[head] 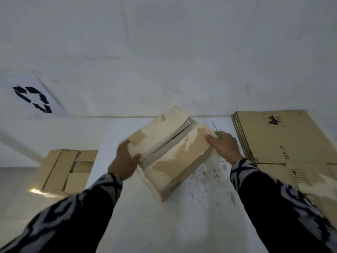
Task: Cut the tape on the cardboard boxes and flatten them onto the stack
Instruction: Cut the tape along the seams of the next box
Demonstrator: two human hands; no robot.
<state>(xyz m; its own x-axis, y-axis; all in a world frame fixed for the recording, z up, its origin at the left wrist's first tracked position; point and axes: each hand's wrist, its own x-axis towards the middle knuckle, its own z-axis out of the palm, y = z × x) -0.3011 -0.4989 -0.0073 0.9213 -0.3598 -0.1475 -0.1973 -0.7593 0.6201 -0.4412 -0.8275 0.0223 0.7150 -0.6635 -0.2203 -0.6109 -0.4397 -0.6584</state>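
A worn cardboard box point(169, 152) sits tilted on the white table point(164, 225), a taped seam running diagonally across its top. My left hand point(124, 161) grips the box's left edge, thumb on top. My right hand point(225, 145) rests on the box's right corner with fingers laid on the top, and it also holds a green-handled cutter point(218, 133) whose thin blade points up and away. A stack of flattened boxes point(284, 139) lies to the right of the table.
Another open cardboard box point(69, 170) stands on the floor at the left. A white sheet with a black recycling sign point(32, 99) hangs on the wall at the left. The wall runs right behind the table.
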